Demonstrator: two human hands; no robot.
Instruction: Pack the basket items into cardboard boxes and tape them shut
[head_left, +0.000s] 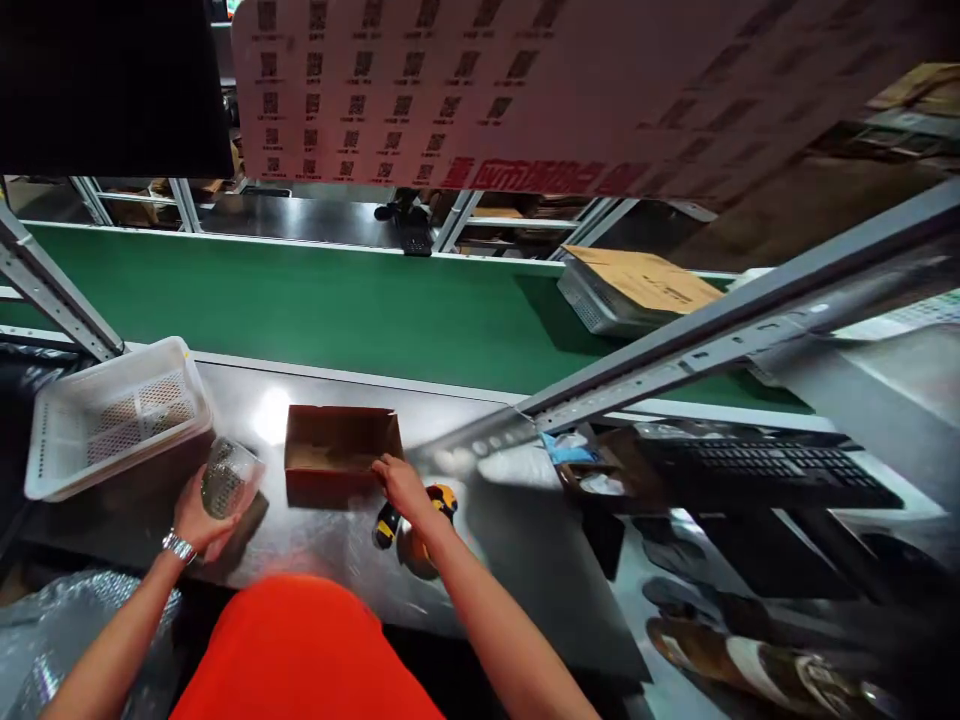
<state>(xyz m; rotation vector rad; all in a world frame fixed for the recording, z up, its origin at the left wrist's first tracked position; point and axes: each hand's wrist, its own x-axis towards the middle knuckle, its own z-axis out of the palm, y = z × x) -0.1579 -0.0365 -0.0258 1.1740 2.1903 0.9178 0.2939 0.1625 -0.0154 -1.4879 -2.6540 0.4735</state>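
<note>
My left hand [201,522] is closed around a clear, bubble-wrapped item [229,475] and holds it above the metal table, left of an open cardboard box [330,490]. What is inside the wrap I cannot make out. The box stands upright with its top open, and its inside looks bare. At its near right corner, my right hand [401,484] has its fingers curled over the box's edge. Just under my right wrist lies a yellow-and-black tape dispenser [386,526], partly hidden by the forearm.
White perforated baskets [56,440] sit stacked at the left. Behind the table [517,580] runs a green conveyor belt [337,310], carrying a basket topped with a flat cardboard piece [641,277]. A slanted metal post [675,350] and a keyboard [780,470] stand right; bubble wrap [82,640] hangs lower left.
</note>
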